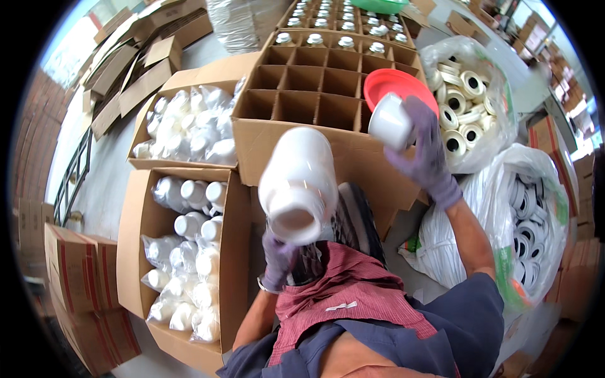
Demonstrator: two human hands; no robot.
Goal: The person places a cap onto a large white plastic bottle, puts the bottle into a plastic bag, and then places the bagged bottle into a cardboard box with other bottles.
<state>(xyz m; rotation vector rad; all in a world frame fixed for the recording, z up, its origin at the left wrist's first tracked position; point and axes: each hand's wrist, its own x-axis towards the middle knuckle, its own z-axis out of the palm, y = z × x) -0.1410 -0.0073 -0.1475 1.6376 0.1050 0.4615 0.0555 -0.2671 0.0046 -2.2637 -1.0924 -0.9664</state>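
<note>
My left hand [277,257], in a purple-grey glove, is closed around a large white plastic bottle [297,167]. The bottle tilts with its uncapped mouth towards me. My gloved right hand [428,157] grips a white cup-shaped piece [391,123] by its right side, with thumb and fingers apart around it. Behind that piece a red shallow dish [403,82] rests on the divided carton [315,148]. Several white-capped bottles [314,40] stand in the carton's far cells. The left fingers are partly hidden behind the bottle.
At my left, two open cartons [236,277] [145,120] hold bagged white bottles. At right are clear bags of cream rings [469,116] and white rings [526,220]. A green dish [381,5] sits at the far edge. Flattened cardboard [142,79] lies at back left.
</note>
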